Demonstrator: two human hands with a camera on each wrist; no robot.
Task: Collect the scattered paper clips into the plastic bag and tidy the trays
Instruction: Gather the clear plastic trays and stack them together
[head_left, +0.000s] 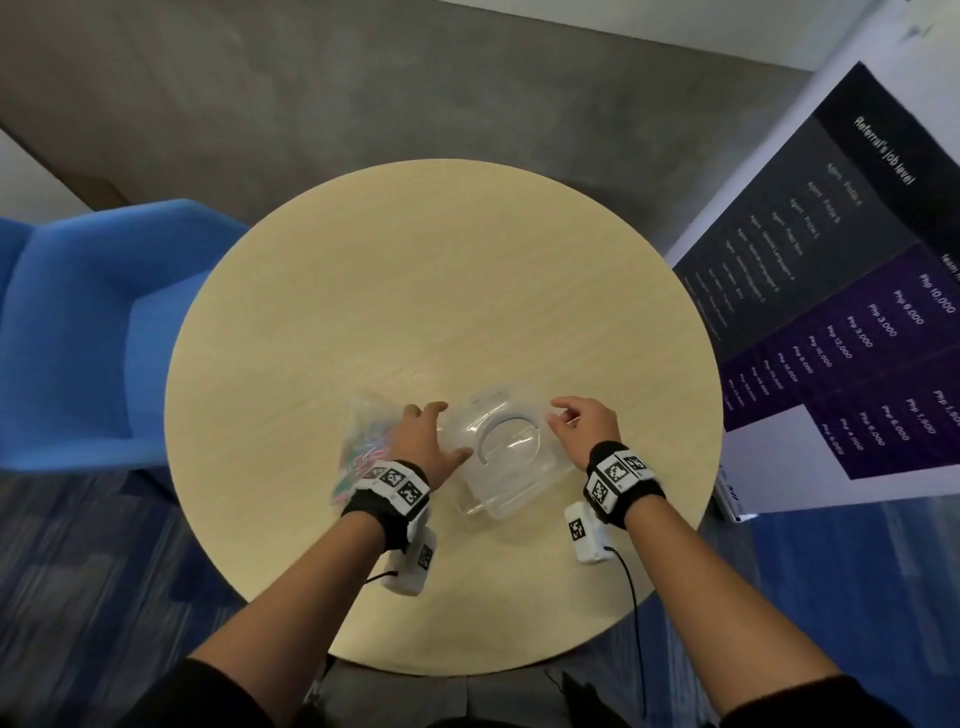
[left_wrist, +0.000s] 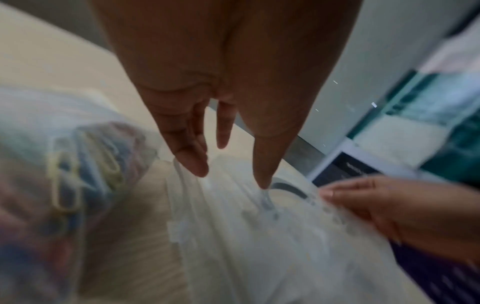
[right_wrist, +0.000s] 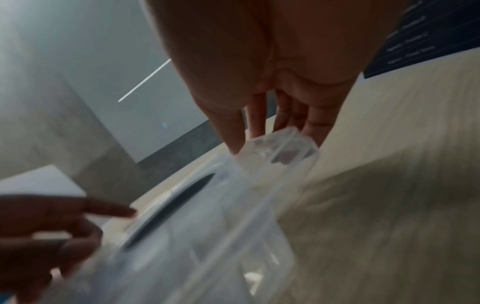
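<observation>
Your spread left hand (head_left: 427, 441) steadies the clear trays (head_left: 506, 457); your right hand (head_left: 582, 423) pinches their far corner. Seat them squarely.

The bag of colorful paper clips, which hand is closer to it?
Left. The left hand is right beside the bag of paper clips, reaching onto the clear trays. The right hand is across the trays, farther away.

We see a round wooden table (head_left: 441, 291) with clear plastic trays (head_left: 506, 452) near its front. Our left hand (head_left: 423, 441) rests with spread fingers on their left edge; our right hand (head_left: 584, 423) touches their right edge. A plastic bag (head_left: 363, 441) of coloured paper clips (head_left: 366, 449) lies just left. A blue chair (head_left: 88, 332) stands beside the table.
</observation>
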